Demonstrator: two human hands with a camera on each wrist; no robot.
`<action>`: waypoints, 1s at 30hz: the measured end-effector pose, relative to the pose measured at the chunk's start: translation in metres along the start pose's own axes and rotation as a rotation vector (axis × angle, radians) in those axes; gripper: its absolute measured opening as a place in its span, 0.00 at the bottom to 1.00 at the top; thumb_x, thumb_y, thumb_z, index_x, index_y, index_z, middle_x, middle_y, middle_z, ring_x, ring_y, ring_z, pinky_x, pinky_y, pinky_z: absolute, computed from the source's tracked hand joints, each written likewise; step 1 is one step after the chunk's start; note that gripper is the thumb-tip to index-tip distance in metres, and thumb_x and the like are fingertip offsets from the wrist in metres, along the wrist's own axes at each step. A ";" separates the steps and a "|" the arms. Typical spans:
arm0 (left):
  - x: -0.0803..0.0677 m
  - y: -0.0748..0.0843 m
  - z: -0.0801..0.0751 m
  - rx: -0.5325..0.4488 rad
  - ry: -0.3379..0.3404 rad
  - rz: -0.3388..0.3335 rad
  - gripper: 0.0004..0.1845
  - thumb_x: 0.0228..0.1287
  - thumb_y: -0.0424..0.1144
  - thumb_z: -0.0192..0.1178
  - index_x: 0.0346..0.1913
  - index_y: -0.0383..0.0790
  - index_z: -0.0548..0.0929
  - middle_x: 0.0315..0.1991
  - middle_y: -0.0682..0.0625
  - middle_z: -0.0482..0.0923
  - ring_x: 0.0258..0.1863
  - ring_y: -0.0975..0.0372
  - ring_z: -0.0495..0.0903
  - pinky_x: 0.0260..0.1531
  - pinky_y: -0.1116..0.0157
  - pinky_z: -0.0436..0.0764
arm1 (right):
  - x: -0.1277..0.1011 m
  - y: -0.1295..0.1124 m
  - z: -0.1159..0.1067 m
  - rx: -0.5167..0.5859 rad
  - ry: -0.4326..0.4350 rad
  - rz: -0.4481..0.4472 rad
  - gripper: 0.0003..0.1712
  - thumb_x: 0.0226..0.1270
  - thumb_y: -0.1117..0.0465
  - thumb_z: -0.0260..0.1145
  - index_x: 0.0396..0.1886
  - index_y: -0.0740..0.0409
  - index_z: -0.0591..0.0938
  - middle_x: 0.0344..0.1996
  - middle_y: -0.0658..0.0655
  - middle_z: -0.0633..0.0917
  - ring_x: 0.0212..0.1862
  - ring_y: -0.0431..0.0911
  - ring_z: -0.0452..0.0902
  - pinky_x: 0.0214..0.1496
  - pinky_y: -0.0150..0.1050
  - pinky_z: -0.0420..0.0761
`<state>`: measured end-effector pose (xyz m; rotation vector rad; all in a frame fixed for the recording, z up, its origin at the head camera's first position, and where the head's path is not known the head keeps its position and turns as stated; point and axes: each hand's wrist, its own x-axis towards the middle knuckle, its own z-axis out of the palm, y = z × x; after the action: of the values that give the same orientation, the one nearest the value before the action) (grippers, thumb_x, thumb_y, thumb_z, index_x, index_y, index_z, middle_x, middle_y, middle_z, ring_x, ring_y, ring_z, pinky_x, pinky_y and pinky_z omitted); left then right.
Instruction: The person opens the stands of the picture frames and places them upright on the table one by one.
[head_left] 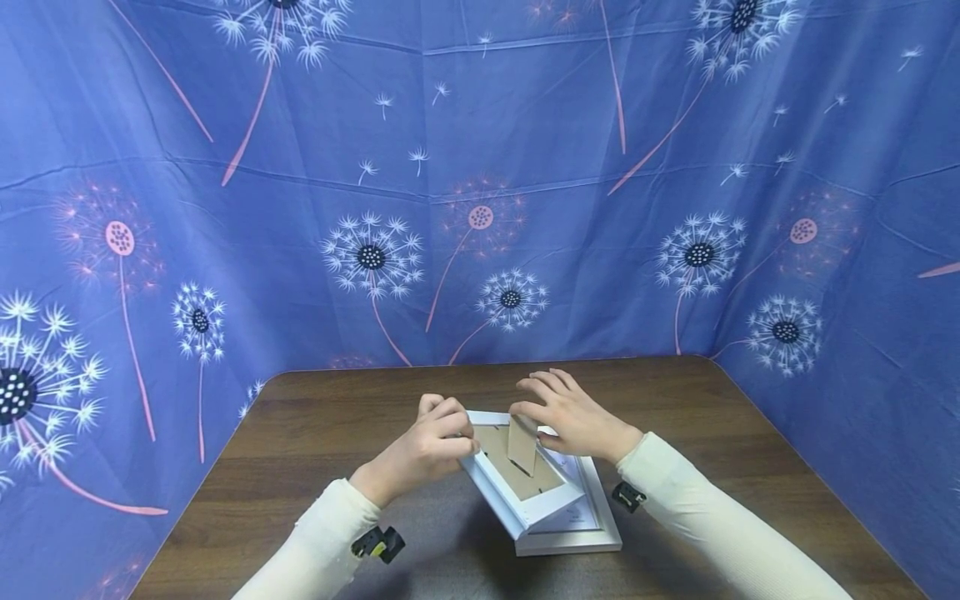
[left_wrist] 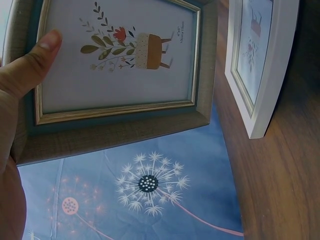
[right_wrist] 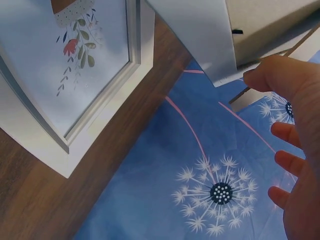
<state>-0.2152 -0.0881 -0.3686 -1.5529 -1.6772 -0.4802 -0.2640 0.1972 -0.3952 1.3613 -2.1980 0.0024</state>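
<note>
My left hand (head_left: pixel 431 437) grips one side of a picture frame (head_left: pixel 551 502), held tilted with its brown backing board toward me. In the left wrist view the thumb (left_wrist: pixel 37 60) lies over the front, where a flower-and-pot print (left_wrist: pixel 135 50) shows behind the pane. From the backing a beige easel stand (head_left: pixel 522 446) sticks out. My right hand (head_left: pixel 573 419) pinches its free end between forefinger and thumb, the other fingers held off. Under the raised frame, a second white picture frame (head_left: pixel 609 521) lies face up on the table, partly covered, with a similar print.
The brown wooden table (head_left: pixel 315 433) spreads around both hands. Blue cloth with dandelion patterns (head_left: pixel 510 208) hangs behind it and at both sides. A small black device (head_left: pixel 378 544) is on the left wrist, another (head_left: pixel 628 497) on the right.
</note>
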 end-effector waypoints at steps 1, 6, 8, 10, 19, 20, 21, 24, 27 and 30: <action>0.000 0.000 0.000 -0.001 -0.001 0.000 0.15 0.44 0.27 0.74 0.30 0.46 0.79 0.30 0.56 0.70 0.35 0.61 0.73 0.43 0.57 0.65 | 0.000 0.000 0.000 -0.005 0.006 -0.002 0.34 0.42 0.57 0.80 0.54 0.49 0.80 0.56 0.64 0.77 0.60 0.62 0.70 0.63 0.59 0.65; -0.001 0.000 0.000 -0.008 -0.013 -0.004 0.15 0.44 0.29 0.75 0.31 0.47 0.80 0.30 0.56 0.69 0.35 0.61 0.72 0.43 0.58 0.64 | 0.000 0.002 -0.002 -0.018 0.021 -0.004 0.35 0.40 0.56 0.80 0.53 0.49 0.79 0.56 0.64 0.77 0.60 0.62 0.70 0.63 0.58 0.66; -0.002 0.000 0.000 -0.010 -0.016 -0.006 0.15 0.44 0.29 0.75 0.31 0.47 0.80 0.29 0.56 0.69 0.35 0.62 0.72 0.43 0.58 0.64 | 0.000 0.002 -0.002 -0.018 0.020 -0.002 0.35 0.40 0.56 0.80 0.53 0.49 0.79 0.56 0.64 0.77 0.60 0.62 0.70 0.63 0.58 0.66; -0.002 0.000 0.000 -0.012 -0.016 -0.006 0.15 0.44 0.30 0.75 0.31 0.47 0.80 0.29 0.56 0.69 0.35 0.62 0.72 0.43 0.58 0.64 | -0.001 0.003 -0.002 -0.013 0.019 0.000 0.35 0.41 0.56 0.80 0.53 0.49 0.79 0.56 0.64 0.77 0.60 0.62 0.70 0.62 0.59 0.67; -0.002 -0.001 -0.001 -0.013 -0.020 -0.013 0.14 0.44 0.29 0.74 0.30 0.47 0.80 0.30 0.57 0.69 0.35 0.62 0.72 0.43 0.57 0.64 | -0.001 0.004 -0.005 -0.011 0.027 0.009 0.35 0.39 0.56 0.81 0.52 0.48 0.80 0.55 0.59 0.78 0.60 0.61 0.70 0.63 0.58 0.66; -0.003 -0.001 -0.001 -0.013 -0.020 -0.014 0.14 0.44 0.29 0.74 0.30 0.47 0.80 0.30 0.57 0.69 0.35 0.62 0.72 0.43 0.58 0.64 | -0.001 0.005 -0.005 -0.011 0.031 0.007 0.35 0.39 0.57 0.81 0.52 0.48 0.80 0.55 0.58 0.79 0.60 0.61 0.70 0.63 0.58 0.66; -0.003 -0.001 -0.001 -0.014 -0.021 -0.015 0.14 0.44 0.29 0.74 0.30 0.47 0.80 0.30 0.57 0.69 0.35 0.62 0.72 0.43 0.58 0.64 | -0.001 0.005 -0.005 -0.012 0.034 0.006 0.35 0.38 0.57 0.81 0.52 0.49 0.80 0.55 0.57 0.79 0.60 0.61 0.71 0.63 0.58 0.66; -0.004 -0.001 -0.001 -0.015 -0.022 -0.017 0.14 0.44 0.29 0.74 0.30 0.47 0.80 0.30 0.57 0.69 0.35 0.62 0.72 0.43 0.58 0.64 | 0.000 0.005 -0.006 -0.016 0.045 0.001 0.34 0.38 0.58 0.80 0.51 0.49 0.80 0.54 0.56 0.80 0.59 0.61 0.71 0.63 0.58 0.66; -0.005 -0.001 -0.001 -0.014 -0.025 -0.019 0.15 0.44 0.29 0.75 0.31 0.47 0.80 0.30 0.57 0.69 0.35 0.62 0.72 0.43 0.58 0.64 | 0.000 0.004 -0.007 -0.021 0.049 0.000 0.34 0.38 0.58 0.80 0.51 0.50 0.81 0.52 0.56 0.81 0.59 0.60 0.71 0.63 0.57 0.66; -0.005 -0.001 -0.001 -0.011 -0.026 -0.020 0.16 0.43 0.29 0.75 0.31 0.47 0.80 0.30 0.57 0.69 0.35 0.62 0.72 0.43 0.58 0.64 | 0.000 0.004 -0.008 -0.029 0.045 0.001 0.34 0.37 0.58 0.80 0.51 0.50 0.81 0.52 0.55 0.81 0.59 0.60 0.72 0.63 0.57 0.66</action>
<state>-0.2158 -0.0924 -0.3719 -1.5581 -1.7144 -0.4823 -0.2635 0.2009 -0.3870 1.3313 -2.1532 0.0018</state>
